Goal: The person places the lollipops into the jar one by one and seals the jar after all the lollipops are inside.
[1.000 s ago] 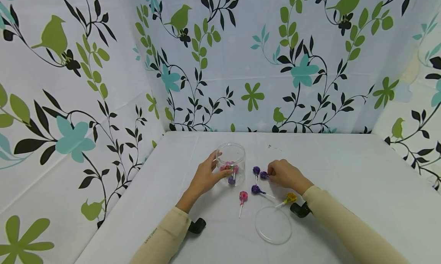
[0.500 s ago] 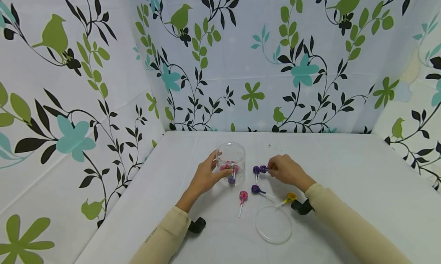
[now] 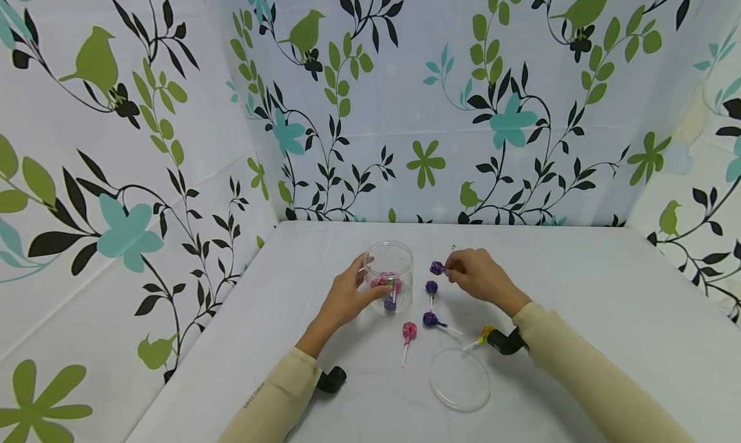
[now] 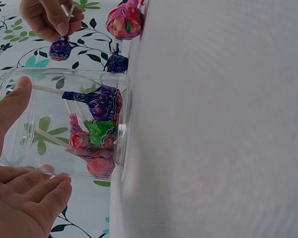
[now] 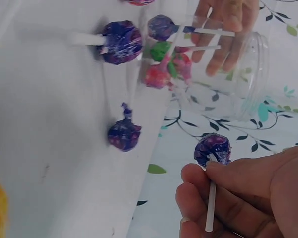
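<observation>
My left hand point(image 3: 347, 295) holds a clear plastic jar point(image 3: 407, 285) on the table, thumb on the near side and fingers around the far left. Inside the jar, the left wrist view shows a purple lollipop point(image 4: 103, 103), a green one point(image 4: 102, 133) and pink ones point(image 4: 99, 164), sticks up. To the right of the jar, my right hand point(image 3: 480, 276) pinches a purple-wrapped lollipop point(image 3: 437, 267) by its stick just under the head, raised above the table. Two more purple lollipops point(image 3: 431, 287) lie below it, and a pink lollipop point(image 3: 409, 330) lies in front of the jar.
A yellow lollipop point(image 3: 487, 332) lies partly behind the black camera point(image 3: 506, 342) on my right wrist. Nearer to me is a clear round lid point(image 3: 458, 407), flat on the white table point(image 3: 579, 289). Patterned cloth point(image 3: 405, 108) hangs behind the table and at the sides.
My right hand has lifted the purple lollipop up and slightly left, away from the other purple ones. The left hand and jar have stayed in place.
</observation>
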{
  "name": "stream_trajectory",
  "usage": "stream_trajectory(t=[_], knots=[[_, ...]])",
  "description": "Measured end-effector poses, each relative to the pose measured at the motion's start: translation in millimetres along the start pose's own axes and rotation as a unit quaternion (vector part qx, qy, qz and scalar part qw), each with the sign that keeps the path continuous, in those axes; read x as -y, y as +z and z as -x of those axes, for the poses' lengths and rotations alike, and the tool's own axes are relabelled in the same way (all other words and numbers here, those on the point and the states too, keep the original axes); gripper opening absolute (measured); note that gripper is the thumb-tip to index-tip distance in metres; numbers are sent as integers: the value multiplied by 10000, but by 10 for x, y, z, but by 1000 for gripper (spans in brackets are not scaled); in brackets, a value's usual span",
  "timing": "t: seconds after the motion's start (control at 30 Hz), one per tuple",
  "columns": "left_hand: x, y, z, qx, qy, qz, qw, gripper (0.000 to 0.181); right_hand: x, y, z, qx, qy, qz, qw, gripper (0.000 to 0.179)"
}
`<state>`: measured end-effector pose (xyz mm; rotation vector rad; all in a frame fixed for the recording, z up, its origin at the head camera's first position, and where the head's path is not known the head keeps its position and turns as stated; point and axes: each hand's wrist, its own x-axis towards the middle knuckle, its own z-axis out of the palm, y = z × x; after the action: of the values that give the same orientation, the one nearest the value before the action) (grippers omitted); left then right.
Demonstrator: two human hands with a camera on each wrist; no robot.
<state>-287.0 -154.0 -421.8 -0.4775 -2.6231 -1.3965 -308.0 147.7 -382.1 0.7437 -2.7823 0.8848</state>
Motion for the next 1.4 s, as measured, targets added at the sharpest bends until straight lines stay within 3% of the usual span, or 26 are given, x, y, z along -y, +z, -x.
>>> stream_trajectory(t=[0.2,0.67,1.4], knots=[[-7,-1,2,-3,-28,1,10000,94,128,-53,-56,-305,-222,53,9993,9],[-11,2,1,76,-5,-19,10000,96,329,-162,-151,-458,-402,83,9981,9],[-13,11,-7,107,-109,-43,9999,95,614,-183,-296,-396,-685,117,9968,8]])
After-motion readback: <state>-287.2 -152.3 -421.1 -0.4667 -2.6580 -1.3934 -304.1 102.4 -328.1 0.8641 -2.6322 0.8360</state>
